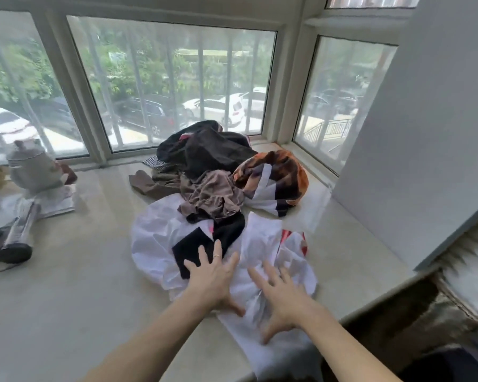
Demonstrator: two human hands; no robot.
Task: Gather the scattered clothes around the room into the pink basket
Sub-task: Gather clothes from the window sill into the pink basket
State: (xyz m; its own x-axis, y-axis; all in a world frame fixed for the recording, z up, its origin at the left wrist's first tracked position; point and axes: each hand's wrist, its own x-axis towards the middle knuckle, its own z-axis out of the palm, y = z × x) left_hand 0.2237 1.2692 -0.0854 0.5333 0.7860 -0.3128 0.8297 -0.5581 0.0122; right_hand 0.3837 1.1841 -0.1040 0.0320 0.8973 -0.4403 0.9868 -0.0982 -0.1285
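The pile of clothes [215, 188] lies on the window ledge [80, 271] in the middle of the frame, straight ahead of both hands, and it stretches away from the person toward the window [171, 86]. The left hand [213, 279] and the right hand [279, 296] are spread wide and hold nothing, and they seem to rest on the near part of the white cloth [155, 238] (the left one also reaches a black piece [193, 249]). The pink basket is not in the picture, so I think the pile must be scooped up first, and both hands are just as near to it.
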